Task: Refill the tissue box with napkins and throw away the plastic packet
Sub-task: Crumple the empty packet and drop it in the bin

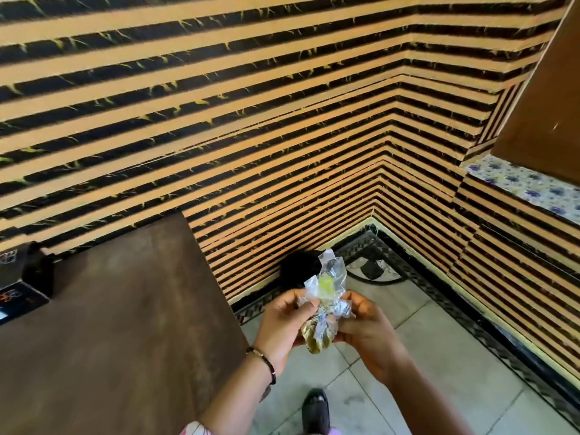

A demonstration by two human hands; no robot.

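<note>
A crumpled clear plastic packet [326, 290] with a yellow-green mark is held upright between both hands above the tiled floor. My left hand [282, 321] grips its left side and my right hand [364, 328] grips its right side, fingers pinched on the film. Just beyond the packet, a round black bin [298, 266] stands on the floor against the striped wall, partly hidden by the packet. A dark box-like object [22, 287] sits at the far left edge of the brown table; whether it is the tissue box I cannot tell.
A brown table [125, 324] fills the lower left. Striped orange-and-black walls meet in a corner behind the bin. A floral-tiled ledge [527, 186] and a wooden panel [546, 98] are at the right. My dark shoe [315, 409] rests on the pale floor tiles.
</note>
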